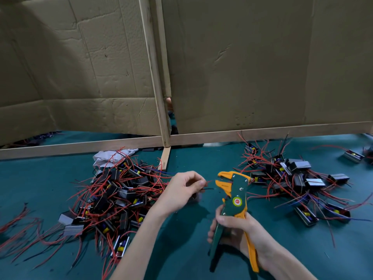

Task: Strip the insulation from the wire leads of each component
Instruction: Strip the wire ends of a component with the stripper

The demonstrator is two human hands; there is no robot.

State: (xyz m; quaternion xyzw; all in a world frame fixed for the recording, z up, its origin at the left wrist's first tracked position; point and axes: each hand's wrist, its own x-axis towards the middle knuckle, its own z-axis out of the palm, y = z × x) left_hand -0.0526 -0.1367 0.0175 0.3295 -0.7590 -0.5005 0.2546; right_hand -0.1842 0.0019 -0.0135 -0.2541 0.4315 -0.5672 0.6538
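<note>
Creased cardboard [262, 67]; matt teal tabletop [181, 249]

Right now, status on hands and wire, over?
Right hand grips wire stripper, mouth open. Left hand pinches wire leads, tips just short of it. Nothing between.

Both grips occupied, bare forearms reaching in from below.
The left grip [182, 187] has its fingers curled, thumb and forefinger pinching thin wire leads [207, 188], and its forearm slants up from the bottom centre. The right grip [236, 229], nearer the body, wraps round the handles of a wire stripper [239, 191].
</note>
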